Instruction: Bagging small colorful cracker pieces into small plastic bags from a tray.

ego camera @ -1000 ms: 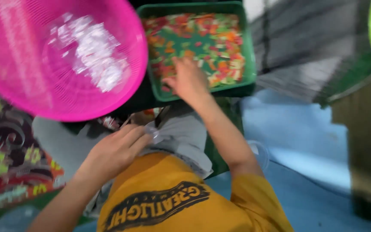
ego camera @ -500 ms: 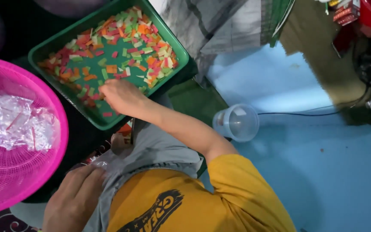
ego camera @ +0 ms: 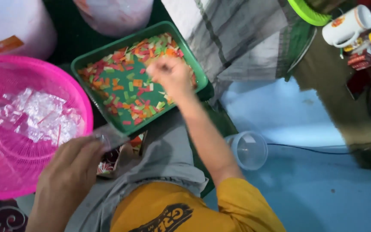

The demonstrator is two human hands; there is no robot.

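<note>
The floor (ego camera: 323,189) is pale blue on the side of the right hand (ego camera: 172,75), with a dark green mat (ego camera: 220,124) under the green tray (ego camera: 194,64) of coloured paper bits, which lies beneath that hand. A clear plastic cup (ego camera: 250,150) lies tipped on the floor beside the right forearm, and a thin black cable (ego camera: 305,148) runs past it. The pink mesh basket (ego camera: 18,180) sits just beyond the left hand (ego camera: 69,172), holding clear plastic wrappers.
</note>
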